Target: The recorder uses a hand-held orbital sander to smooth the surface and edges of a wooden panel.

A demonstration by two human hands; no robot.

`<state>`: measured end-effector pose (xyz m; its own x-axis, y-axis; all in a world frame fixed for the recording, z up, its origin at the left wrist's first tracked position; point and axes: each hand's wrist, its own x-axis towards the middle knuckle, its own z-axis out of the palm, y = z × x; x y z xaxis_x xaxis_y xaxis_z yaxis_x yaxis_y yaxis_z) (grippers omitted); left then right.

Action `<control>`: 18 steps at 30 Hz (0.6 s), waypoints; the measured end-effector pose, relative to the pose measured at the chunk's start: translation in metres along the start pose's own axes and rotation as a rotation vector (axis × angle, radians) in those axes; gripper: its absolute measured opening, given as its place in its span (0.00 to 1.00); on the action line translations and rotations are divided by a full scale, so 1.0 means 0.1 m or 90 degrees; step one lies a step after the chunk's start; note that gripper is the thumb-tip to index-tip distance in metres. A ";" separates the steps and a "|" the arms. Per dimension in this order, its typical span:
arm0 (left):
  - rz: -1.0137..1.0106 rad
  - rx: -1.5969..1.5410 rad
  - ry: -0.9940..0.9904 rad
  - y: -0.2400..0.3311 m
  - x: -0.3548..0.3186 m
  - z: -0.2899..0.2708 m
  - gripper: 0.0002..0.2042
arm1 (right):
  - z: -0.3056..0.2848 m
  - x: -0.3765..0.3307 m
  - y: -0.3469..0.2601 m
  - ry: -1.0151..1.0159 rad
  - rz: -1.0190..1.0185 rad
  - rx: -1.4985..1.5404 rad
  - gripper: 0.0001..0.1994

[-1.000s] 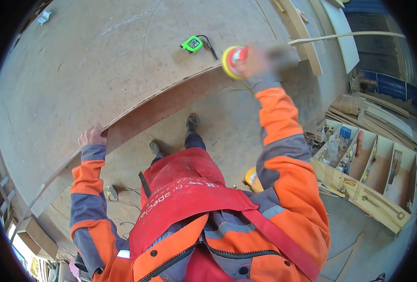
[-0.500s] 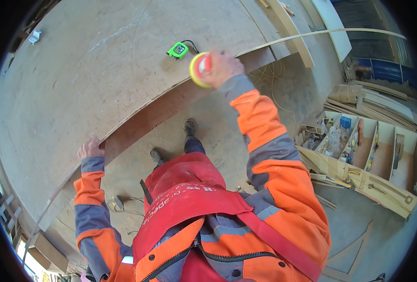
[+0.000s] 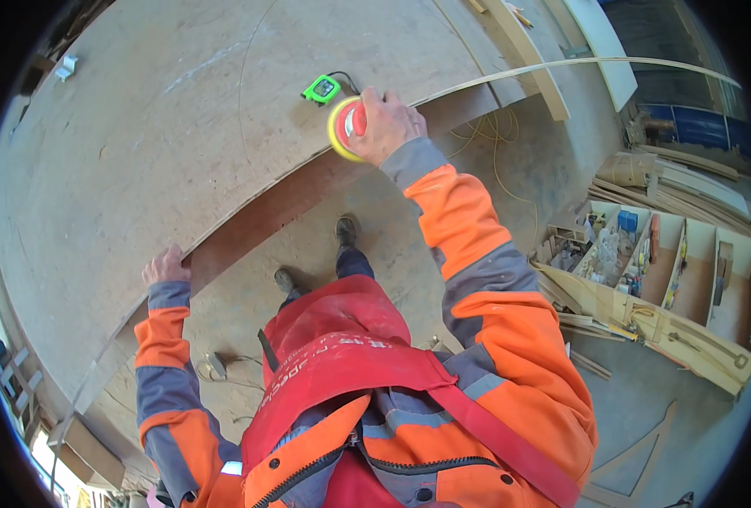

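1. The right hand [image 3: 390, 127] is clamped on a round red-and-yellow hand tool [image 3: 339, 129], its fingers wrapped around the red side.
2. That tool sits at the near edge of a large, flat wooden panel [image 3: 138, 152], right of the panel's middle.
3. The left hand [image 3: 165, 265] is folded over the same edge, farther left; its underside is hidden, so I cannot tell how tightly it grips.
4. A thin wooden strip [image 3: 519, 70] follows the edge and arches away to the far right.
5. A green tape measure [image 3: 320, 90] lies on the panel, just beyond the tool.
6. A compartmented wooden toolbox [image 3: 672, 330] stands to the right.
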<state>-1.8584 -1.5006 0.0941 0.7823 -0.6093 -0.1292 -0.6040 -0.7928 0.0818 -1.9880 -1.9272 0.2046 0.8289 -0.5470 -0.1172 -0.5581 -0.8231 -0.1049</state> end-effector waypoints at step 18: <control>0.011 0.007 0.001 -0.06 -0.03 0.07 0.06 | 0.02 0.08 0.39 0.009 0.037 -0.002 0.27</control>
<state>-1.8581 -1.4943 0.0867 0.7717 -0.6233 -0.1266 -0.6194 -0.7817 0.0728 -2.0032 -1.9633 0.1971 0.7952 -0.5963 -0.1098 -0.6056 -0.7901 -0.0951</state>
